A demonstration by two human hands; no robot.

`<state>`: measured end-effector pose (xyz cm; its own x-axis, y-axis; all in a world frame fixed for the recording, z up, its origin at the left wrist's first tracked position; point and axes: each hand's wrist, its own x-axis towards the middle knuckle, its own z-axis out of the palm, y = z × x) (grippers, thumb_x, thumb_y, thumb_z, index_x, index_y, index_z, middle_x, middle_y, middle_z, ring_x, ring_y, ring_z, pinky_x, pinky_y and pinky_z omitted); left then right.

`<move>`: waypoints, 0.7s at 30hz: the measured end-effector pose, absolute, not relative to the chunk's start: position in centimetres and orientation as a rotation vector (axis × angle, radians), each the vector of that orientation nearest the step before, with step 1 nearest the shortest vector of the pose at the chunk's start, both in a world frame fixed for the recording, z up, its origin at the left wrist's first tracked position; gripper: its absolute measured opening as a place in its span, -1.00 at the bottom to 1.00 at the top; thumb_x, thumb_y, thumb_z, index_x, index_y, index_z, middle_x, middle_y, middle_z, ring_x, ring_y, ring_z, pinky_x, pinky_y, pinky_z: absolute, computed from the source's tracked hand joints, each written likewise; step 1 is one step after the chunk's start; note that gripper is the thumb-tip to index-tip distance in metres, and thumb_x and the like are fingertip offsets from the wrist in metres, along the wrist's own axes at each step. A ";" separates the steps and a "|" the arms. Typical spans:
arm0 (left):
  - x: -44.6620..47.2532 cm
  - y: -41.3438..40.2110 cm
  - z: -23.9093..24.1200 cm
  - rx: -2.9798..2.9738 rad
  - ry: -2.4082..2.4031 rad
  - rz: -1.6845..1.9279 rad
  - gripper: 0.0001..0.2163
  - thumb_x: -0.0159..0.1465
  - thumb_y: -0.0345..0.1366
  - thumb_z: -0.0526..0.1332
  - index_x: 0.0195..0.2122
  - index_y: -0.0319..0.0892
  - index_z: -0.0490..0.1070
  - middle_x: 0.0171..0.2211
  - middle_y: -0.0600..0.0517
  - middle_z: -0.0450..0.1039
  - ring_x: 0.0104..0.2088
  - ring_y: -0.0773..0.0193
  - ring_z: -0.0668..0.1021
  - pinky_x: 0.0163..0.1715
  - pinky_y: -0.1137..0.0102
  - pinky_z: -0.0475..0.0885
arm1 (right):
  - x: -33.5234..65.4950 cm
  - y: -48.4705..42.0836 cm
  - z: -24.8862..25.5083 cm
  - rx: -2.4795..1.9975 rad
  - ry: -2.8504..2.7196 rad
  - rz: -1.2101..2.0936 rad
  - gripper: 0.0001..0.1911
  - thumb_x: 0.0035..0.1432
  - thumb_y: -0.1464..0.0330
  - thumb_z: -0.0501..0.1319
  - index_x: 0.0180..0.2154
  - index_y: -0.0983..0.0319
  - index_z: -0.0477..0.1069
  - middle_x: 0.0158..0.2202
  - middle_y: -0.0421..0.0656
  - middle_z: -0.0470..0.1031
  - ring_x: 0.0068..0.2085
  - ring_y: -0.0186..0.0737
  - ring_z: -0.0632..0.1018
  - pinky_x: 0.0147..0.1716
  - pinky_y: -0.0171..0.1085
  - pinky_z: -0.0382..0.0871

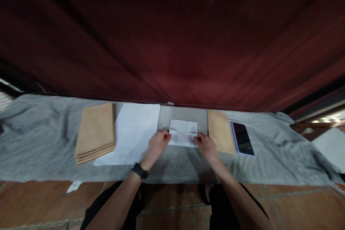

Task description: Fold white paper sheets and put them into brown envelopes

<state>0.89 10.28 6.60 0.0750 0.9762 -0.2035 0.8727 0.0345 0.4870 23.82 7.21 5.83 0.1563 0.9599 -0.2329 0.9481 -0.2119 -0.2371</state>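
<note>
A partly folded sheet of white paper [183, 140] lies in front of me on a grey cloth, its lower part turned up over the rest. My left hand [159, 143] pinches its left edge, and a dark watch sits on that wrist. At the opposite edge my right hand [205, 145] pinches the same sheet between thumb and fingers. Left of the sheet are flat white papers [134, 129]. To its right, close beside my right hand, lies a single brown envelope [221, 131].
A stack of brown envelopes [95, 129] stands at the left on the grey cloth [40, 136]. A phone [243, 139] with a dark screen lies at the right. Dark red fabric [172, 43] hangs behind the cloth. A white scrap [74, 186] rests on the tiled floor.
</note>
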 end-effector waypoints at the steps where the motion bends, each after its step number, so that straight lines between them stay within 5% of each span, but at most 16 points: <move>1: 1.1 10.3 6.8 1.864 1.861 0.234 -0.76 0.37 -0.17 0.11 -0.40 -0.08 0.46 -0.42 0.06 0.54 -0.37 0.24 0.55 -0.43 0.43 0.21 | 23.7 7.3 5.9 -2.383 -1.948 0.509 -0.70 0.40 0.18 0.05 -0.11 0.14 0.51 -0.22 -0.08 0.66 -0.16 -0.14 0.64 -0.30 -0.32 0.30; 6: 2.1 10.7 7.0 1.835 1.973 0.181 -0.79 0.38 -0.15 0.13 -0.28 -0.06 0.52 -0.30 0.02 0.60 -0.26 0.18 0.60 -0.38 0.42 0.29 | 23.2 7.7 6.3 -2.424 -1.942 0.437 -0.69 0.40 0.19 0.04 -0.08 0.16 0.51 -0.21 -0.05 0.66 -0.15 -0.14 0.65 -0.25 -0.32 0.35; 14: 0.6 12.2 4.9 1.538 1.599 0.469 -0.72 0.30 -0.11 0.13 -0.39 -0.18 0.49 -0.53 0.10 0.44 -0.48 0.28 0.52 -0.47 0.45 0.32 | 23.1 8.3 6.3 -2.406 -1.903 0.417 -0.70 0.40 0.20 0.04 -0.10 0.16 0.49 -0.20 -0.08 0.66 -0.14 -0.13 0.65 -0.25 -0.31 0.37; 21: 0.7 12.5 4.9 1.619 1.722 0.400 -0.79 0.27 -0.18 0.17 -0.39 -0.14 0.52 -0.50 0.08 0.50 -0.41 0.26 0.55 -0.43 0.45 0.33 | 22.8 9.1 5.9 -2.425 -1.858 0.371 -0.69 0.41 0.19 0.03 -0.07 0.17 0.48 -0.21 -0.06 0.65 -0.13 -0.12 0.65 -0.22 -0.30 0.38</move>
<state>0.73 12.52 4.94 0.0557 0.9550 -0.2912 0.7290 0.1603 0.6655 22.81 9.14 5.91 0.2429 0.9582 -0.1512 0.9427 -0.2700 -0.1962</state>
